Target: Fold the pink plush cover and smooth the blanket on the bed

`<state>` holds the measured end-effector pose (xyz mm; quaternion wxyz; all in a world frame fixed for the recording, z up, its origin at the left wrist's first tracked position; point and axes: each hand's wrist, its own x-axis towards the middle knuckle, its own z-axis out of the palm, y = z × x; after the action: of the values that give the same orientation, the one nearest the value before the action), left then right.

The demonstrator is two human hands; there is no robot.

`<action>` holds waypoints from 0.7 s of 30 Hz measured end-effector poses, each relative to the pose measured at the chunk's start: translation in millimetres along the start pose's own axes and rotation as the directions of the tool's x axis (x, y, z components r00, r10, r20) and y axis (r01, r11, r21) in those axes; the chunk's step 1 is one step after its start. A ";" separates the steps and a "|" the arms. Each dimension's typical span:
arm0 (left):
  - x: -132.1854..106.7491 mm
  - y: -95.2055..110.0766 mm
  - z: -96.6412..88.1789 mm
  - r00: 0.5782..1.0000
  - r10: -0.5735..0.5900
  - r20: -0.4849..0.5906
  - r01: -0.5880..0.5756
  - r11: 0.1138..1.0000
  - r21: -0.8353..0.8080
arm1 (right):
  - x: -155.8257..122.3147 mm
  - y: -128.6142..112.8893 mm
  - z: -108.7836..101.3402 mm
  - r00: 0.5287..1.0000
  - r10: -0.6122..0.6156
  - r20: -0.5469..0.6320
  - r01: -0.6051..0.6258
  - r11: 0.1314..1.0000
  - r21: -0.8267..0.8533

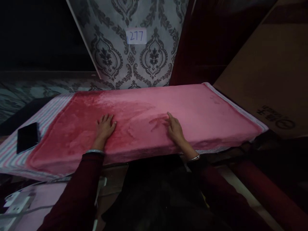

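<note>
A pink plush cloth point(204, 112) lies spread over a long surface, its nap darker red on the left and lighter on the right. My left hand point(105, 126) rests flat on the darker part, fingers spread. On the lighter middle, my right hand point(175, 128) touches the cloth near a dark smudge-like mark in the nap, with the index finger stretched out. Neither hand holds anything. Under the plush, a striped cloth point(57, 109) shows along the left and right ends.
A black phone point(28, 137) lies on the striped cloth at the left. A power strip point(18, 208) with cables sits at the lower left. Behind stand a patterned wall with a "277" paper label point(136, 36) and a dark screen point(43, 35). A cardboard box point(269, 70) is at the right.
</note>
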<state>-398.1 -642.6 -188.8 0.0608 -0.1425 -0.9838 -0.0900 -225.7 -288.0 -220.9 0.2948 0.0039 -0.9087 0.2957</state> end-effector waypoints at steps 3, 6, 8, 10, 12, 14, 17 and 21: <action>0.0 -0.3 1.4 1.000 -0.003 -0.024 0.003 1.000 0.000 | 5.0 9.6 1.5 1.000 -0.014 0.019 0.014 1.000 -0.015; -0.1 -0.1 1.8 1.000 -0.004 -0.025 0.004 1.000 -0.002 | 7.4 8.9 8.4 0.994 -0.062 0.090 0.064 0.998 -0.012; -0.4 0.4 1.2 1.000 0.000 -0.021 0.000 1.000 -0.005 | 6.4 8.6 9.2 0.989 -0.077 0.128 0.078 0.997 -0.009; -0.6 0.9 0.3 1.000 0.001 -0.023 -0.001 1.000 -0.004 | 2.3 12.0 4.2 0.988 -0.071 0.138 0.074 0.997 -0.017; -0.6 1.1 -0.3 1.000 0.001 -0.026 -0.001 1.000 -0.003 | -5.0 20.0 -6.4 0.992 -0.049 0.114 0.053 0.998 -0.035; -0.3 0.9 -0.3 1.000 0.004 -0.023 -0.004 1.000 -0.005 | -13.5 31.1 -20.2 0.998 -0.008 0.068 0.013 0.998 -0.066; 0.2 0.5 0.4 1.000 0.005 -0.016 -0.005 1.000 -0.009 | -23.9 46.8 -39.4 0.994 0.093 -0.058 -0.100 0.986 -0.130; 0.3 0.5 0.5 1.000 -0.001 -0.018 0.001 1.000 -0.008 | -28.4 51.7 -48.0 0.963 0.142 -0.231 -0.172 0.978 -0.114</action>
<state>-398.3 -641.9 -189.1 0.0689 -0.1413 -0.9829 -0.0954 -185.9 -224.2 -232.5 0.3692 -0.1210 -0.8853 0.2556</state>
